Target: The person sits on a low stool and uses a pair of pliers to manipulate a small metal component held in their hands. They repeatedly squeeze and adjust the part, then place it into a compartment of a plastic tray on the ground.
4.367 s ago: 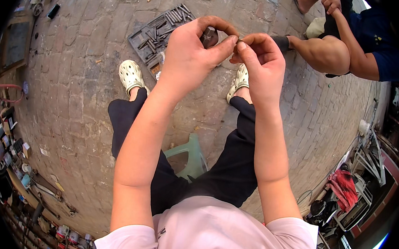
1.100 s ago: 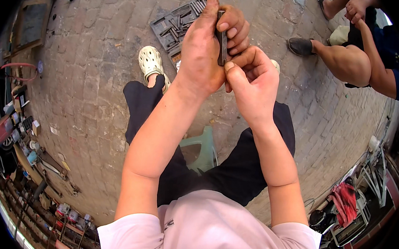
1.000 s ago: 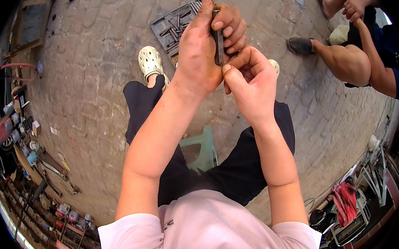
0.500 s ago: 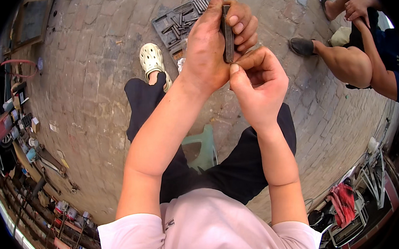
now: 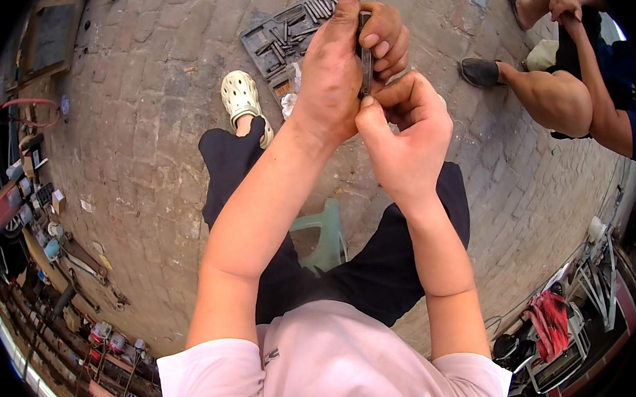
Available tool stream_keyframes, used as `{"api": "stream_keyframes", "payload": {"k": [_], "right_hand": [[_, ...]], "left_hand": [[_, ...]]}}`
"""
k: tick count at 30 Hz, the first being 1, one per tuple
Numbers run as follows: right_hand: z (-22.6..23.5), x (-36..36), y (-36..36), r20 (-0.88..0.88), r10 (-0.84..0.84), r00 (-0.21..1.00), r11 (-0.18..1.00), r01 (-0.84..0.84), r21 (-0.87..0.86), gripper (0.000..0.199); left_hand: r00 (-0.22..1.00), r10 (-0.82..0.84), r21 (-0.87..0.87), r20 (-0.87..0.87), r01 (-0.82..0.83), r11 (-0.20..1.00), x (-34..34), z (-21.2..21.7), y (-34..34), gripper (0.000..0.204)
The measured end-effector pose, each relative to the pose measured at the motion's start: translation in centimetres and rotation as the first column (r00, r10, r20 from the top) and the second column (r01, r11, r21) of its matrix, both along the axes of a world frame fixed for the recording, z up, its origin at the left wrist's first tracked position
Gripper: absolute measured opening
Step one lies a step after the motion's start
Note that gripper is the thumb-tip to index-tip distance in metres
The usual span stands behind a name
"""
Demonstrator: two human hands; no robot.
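I wear a light pink T-shirt (image 5: 335, 369) with short sleeves and a tiny dark mark near the chest. My trousers (image 5: 372, 269) are black and loose. On my foot is a cream clog (image 5: 240, 99) with little holes, and my left hand (image 5: 334, 74) looks smudged with dirt.

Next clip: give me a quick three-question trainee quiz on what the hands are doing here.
1. True or false: the left hand grips a thin dark metal piece.
2. What does the right hand pinch? A) the piece's lower end B) a red cloth C) a shoe
3. What lies on the brick paving beyond the hands?

Key: 1 true; 2 A; 3 an open grey tool case.
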State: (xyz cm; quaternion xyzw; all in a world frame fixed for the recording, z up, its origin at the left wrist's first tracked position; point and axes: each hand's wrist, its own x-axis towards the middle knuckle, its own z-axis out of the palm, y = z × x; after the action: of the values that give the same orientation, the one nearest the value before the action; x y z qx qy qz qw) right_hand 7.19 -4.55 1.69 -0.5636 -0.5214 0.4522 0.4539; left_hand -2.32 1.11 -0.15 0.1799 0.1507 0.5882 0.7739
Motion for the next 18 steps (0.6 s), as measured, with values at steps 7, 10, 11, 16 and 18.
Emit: {"api": "stream_keyframes", "payload": {"k": [7, 10, 11, 16, 18], "right_hand": [[-0.08, 0.35, 0.02, -0.022, -0.003, 1.000, 1.000, 0.003, -0.010, 0.016], [-0.43, 0.04, -0.17, -0.055, -0.038, 0.998, 0.998, 0.041, 0.053, 0.016], [-0.37, 0.19, -0.14, -0.014, -0.004, 1.000, 1.000, 0.005, 0.022, 0.015], [-0.67, 0.29, -0.10, -0.023, -0.031, 0.999, 0.998, 0.032, 0.050, 0.014], [-0.52, 0.31, -0.03, 0.018, 0.008, 1.000, 0.999, -0.009, 0.048, 0.014]], "left_hand": [[1.000, -0.007, -0.015, -0.025, 0.007, 1.000, 0.18, 0.16, -0.09, 0.052], [1.000, -0.016, 0.010, -0.020, 0.016, 1.000, 0.31, 0.05, -0.21, 0.052], [1.000, -0.013, 0.006, -0.020, 0.013, 1.000, 0.08, -0.18, -0.23, 0.052], [0.999, -0.009, 0.001, -0.047, 0.009, 1.000, 0.30, 0.08, -0.17, 0.051], [0.997, -0.013, 0.035, -0.070, 0.016, 0.999, 0.02, 0.14, -0.04, 0.051]]}}
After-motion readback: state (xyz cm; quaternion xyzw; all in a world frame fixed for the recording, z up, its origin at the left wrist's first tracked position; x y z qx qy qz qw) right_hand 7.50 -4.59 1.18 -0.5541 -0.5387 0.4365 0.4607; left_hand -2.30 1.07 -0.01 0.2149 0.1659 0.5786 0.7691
